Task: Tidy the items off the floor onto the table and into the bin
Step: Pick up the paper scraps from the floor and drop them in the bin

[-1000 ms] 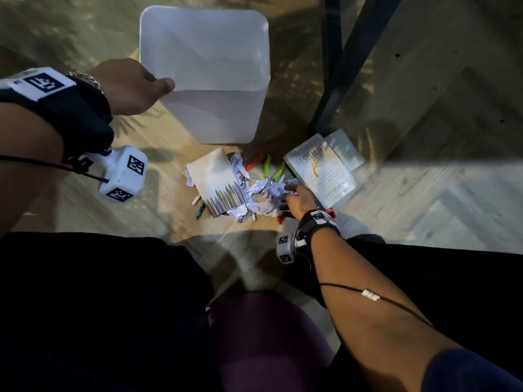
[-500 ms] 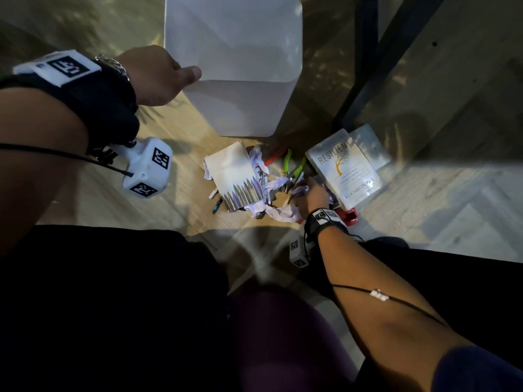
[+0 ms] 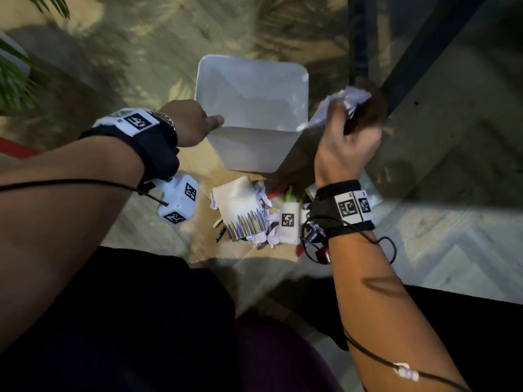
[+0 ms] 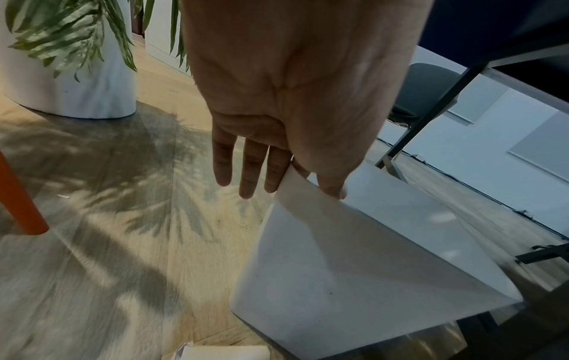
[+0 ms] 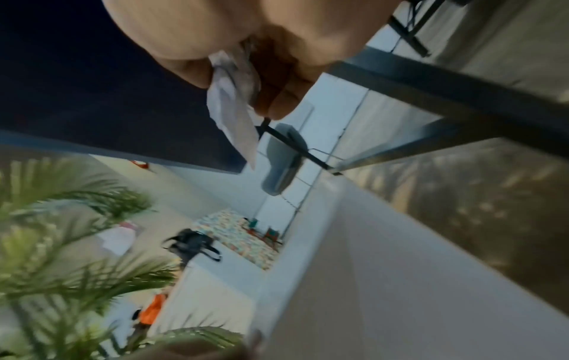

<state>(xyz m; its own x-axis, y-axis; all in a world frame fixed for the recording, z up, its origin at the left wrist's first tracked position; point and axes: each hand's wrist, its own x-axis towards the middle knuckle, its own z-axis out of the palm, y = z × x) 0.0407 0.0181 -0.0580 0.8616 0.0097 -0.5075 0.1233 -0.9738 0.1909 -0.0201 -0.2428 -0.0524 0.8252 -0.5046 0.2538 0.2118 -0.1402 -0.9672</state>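
Note:
A white square bin (image 3: 252, 114) stands on the wooden floor. My left hand (image 3: 192, 123) grips the bin's near left rim, thumb inside and fingers outside; the same rim (image 4: 295, 187) fills the left wrist view. My right hand (image 3: 348, 137) is raised beside the bin's right rim and holds crumpled white paper (image 3: 336, 107), which also shows between the fingers as a paper wad (image 5: 231, 102). Below the bin lies a pile on the floor: a pencil tin (image 3: 240, 207), more crumpled paper (image 3: 263, 236), pens and green-handled pliers (image 3: 288, 190).
A dark table leg (image 3: 359, 38) and frame rise right of the bin. A potted plant in a white pot (image 4: 67, 80) stands at the left, with an orange chair leg (image 4: 18, 194) near it. My dark-clad knees fill the bottom of the head view.
My right hand left the floor pile and rose to the bin's right side with crumpled paper in it. The left hand kept its hold on the bin rim.

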